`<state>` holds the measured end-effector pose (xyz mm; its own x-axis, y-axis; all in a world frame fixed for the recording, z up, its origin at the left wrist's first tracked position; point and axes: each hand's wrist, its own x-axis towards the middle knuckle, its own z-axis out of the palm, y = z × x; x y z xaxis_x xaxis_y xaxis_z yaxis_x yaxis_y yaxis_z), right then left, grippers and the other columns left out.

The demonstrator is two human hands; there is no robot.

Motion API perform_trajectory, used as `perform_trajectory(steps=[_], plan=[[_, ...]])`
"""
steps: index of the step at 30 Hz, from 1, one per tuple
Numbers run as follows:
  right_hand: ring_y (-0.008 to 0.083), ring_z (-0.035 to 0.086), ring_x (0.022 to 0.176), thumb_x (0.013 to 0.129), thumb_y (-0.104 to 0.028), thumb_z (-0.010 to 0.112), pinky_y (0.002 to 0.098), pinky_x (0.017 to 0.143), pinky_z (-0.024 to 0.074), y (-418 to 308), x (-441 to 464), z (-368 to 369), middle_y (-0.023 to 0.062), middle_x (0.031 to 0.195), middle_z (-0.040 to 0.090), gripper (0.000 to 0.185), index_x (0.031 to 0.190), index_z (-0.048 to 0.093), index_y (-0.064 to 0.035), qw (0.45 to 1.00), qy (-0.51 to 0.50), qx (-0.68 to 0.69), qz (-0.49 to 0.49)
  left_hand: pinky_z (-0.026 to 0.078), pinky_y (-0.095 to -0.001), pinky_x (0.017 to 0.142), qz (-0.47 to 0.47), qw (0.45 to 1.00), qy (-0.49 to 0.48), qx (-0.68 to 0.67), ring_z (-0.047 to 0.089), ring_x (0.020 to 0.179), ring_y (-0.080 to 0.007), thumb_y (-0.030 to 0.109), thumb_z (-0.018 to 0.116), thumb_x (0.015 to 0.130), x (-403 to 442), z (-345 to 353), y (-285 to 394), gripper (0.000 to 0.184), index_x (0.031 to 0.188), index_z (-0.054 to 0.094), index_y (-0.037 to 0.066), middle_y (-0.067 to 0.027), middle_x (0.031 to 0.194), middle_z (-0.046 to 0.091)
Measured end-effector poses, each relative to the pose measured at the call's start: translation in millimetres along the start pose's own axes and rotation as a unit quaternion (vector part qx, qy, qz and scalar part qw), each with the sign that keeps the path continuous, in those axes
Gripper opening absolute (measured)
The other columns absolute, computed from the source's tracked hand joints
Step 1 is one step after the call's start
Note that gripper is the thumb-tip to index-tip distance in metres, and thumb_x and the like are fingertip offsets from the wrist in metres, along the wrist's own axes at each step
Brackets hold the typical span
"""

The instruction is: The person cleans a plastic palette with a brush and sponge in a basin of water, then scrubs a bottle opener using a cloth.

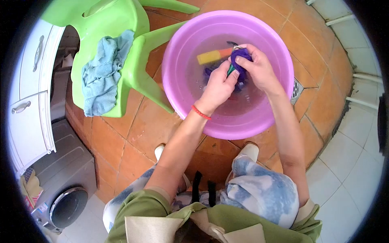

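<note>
Over a purple basin point(178, 93) of cloudy water, both my hands are closed on the same small bundle. My right hand point(259, 69) pinches a dark purple cloth point(242, 60), bunched up at the fingertips. My left hand point(219, 87), with a red bracelet at its wrist, grips the lower side, where a narrow green piece point(231, 69) shows beside the thumb. A small shiny metal part sticks out at the top; what it belongs to is hidden. Behind the hands lies a yellow and orange block-like thing point(209, 57). More dark purple fabric sits in the water below.
A light green plastic chair point(135, 69) stands left of the basin, with a blue-green towel point(106, 73) on its seat. A grey washing machine point(67, 178) and white cabinet point(32, 117) are at the left. A floor drain point(297, 89) lies right of the basin.
</note>
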<state>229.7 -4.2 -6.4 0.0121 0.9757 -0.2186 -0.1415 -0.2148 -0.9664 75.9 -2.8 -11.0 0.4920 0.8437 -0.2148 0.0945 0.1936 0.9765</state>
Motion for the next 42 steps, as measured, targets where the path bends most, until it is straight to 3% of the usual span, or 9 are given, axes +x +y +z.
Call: perform_trajectory(steps=[4, 7, 10, 13, 19, 22, 25, 28, 42], plan=[[0.0125, 0.057, 0.094, 0.084, -0.002, 0.057, 0.0266, 0.087, 0.0453, -16.2, -5.3, -4.6, 0.0047, 0.097, 0.061, 0.026, 0.11, 0.056, -0.0016, 0.995, -0.079, 0.055, -0.024, 0.021, -0.0177, 0.037, -0.119, 0.962, -0.084, -0.232, 0.029, 0.044, -0.0022, 0.018, 0.048, 0.098, -3.5, -6.3, 8.6, 0.01, 0.104, 0.045, 0.01, 0.0056, 0.063, 0.037], [0.0129, 0.057, 0.097, 0.084, -0.001, 0.057, 0.0268, 0.089, 0.0444, -20.4, -8.3, -4.0, 0.0045, 0.1, 0.06, 0.029, 0.113, 0.056, -0.0026, 0.994, -0.089, 0.056, -0.03, 0.024, -0.0186, 0.037, -0.133, 0.958, -0.104, -0.233, 0.031, 0.044, -0.0035, 0.018, 0.048, 0.098, -4.0, -9.5, 8.4, 0.015, 0.109, 0.046, 0.008, 0.005, 0.063, 0.039], [0.0132, 0.056, 0.098, 0.082, -0.001, 0.059, 0.0272, 0.09, 0.0438, -20.9, -6.2, -4.1, 0.0037, 0.102, 0.06, 0.03, 0.112, 0.056, -0.0032, 0.995, -0.089, -0.005, -0.039, 0.033, -0.0216, 0.041, 0.004, 0.999, -0.042, -0.019, 0.04, 0.047, -0.0059, 0.017, 0.049, 0.097, -3.1, -6.2, -4.6, 0.02, 0.112, 0.049, 0.005, 0.0025, 0.065, 0.046], [0.0133, 0.056, 0.097, 0.081, -0.003, 0.061, 0.0278, 0.09, 0.0438, -7.5, -1.2, -6.3, 0.0033, 0.101, 0.06, 0.03, 0.111, 0.058, -0.0035, 0.995, -0.078, -0.029, -0.049, 0.043, -0.0257, 0.049, 0.148, 0.977, 0.03, 0.151, 0.049, 0.053, -0.009, 0.016, 0.051, 0.095, -0.6, -5.3, -10.7, 0.023, 0.113, 0.052, 0.002, -0.001, 0.069, 0.054], [0.0131, 0.057, 0.093, 0.081, -0.007, 0.065, 0.0288, 0.085, 0.0464, 2.2, 2.8, 0.6, 0.0043, 0.098, 0.061, 0.024, 0.104, 0.06, -0.0022, 0.99, -0.017, -0.127, -0.057, 0.046, -0.0286, 0.055, 0.023, 0.99, 0.003, 0.136, 0.054, 0.058, -0.0111, 0.014, 0.052, 0.093, -5.7, -1.7, -3.1, 0.021, 0.11, 0.054, 0.002, -0.0031, 0.072, 0.057], [0.0132, 0.058, 0.092, 0.082, -0.008, 0.065, 0.0289, 0.084, 0.047, -4.2, 4.8, 5.2, 0.0046, 0.098, 0.062, 0.023, 0.104, 0.06, -0.0018, 0.987, -0.031, -0.138, -0.07, 0.043, -0.0264, 0.05, 0.218, 0.959, 0.065, 0.172, 0.05, 0.054, -0.0085, 0.013, 0.051, 0.094, 0.9, -1.3, -11.8, 0.018, 0.108, 0.054, 0.002, -0.0015, 0.069, 0.055], [0.0134, 0.058, 0.092, 0.082, -0.008, 0.064, 0.0284, 0.084, 0.0469, -10.0, 7.4, 2.2, 0.0046, 0.098, 0.062, 0.025, 0.106, 0.06, -0.0018, 0.988, -0.069, -0.109, -0.087, 0.036, -0.0224, 0.042, 0.021, 1.0, 0.005, -0.01, 0.043, 0.049, -0.0049, 0.013, 0.05, 0.095, -7.4, -3.4, -0.6, 0.015, 0.106, 0.052, 0.003, 0.0017, 0.065, 0.049], [0.0132, 0.058, 0.092, 0.083, -0.007, 0.062, 0.0277, 0.084, 0.047, -13.6, 3.5, 1.1, 0.0046, 0.098, 0.063, 0.028, 0.111, 0.059, -0.002, 0.99, -0.071, -0.091, -0.086, 0.029, -0.0194, 0.038, -0.026, 0.996, -0.011, -0.087, 0.036, 0.046, -0.0026, 0.014, 0.05, 0.097, -10.3, -1.9, 2.4, 0.01, 0.1, 0.05, 0.005, 0.0044, 0.062, 0.043], [0.0158, 0.059, 0.101, 0.086, 0.004, 0.05, 0.0283, 0.09, 0.0477, -20.8, -5.5, 3.6, 0.0112, 0.11, 0.063, 0.047, 0.132, 0.043, -0.001, 0.99, -0.111, 0.075, -0.052, 0.026, -0.0189, 0.036, -0.054, 0.982, 0.013, -0.18, 0.035, 0.044, -0.0033, 0.017, 0.051, 0.097, -16.4, 3.5, 9.1, 0.011, 0.095, 0.046, 0.008, 0.0037, 0.063, 0.042]])
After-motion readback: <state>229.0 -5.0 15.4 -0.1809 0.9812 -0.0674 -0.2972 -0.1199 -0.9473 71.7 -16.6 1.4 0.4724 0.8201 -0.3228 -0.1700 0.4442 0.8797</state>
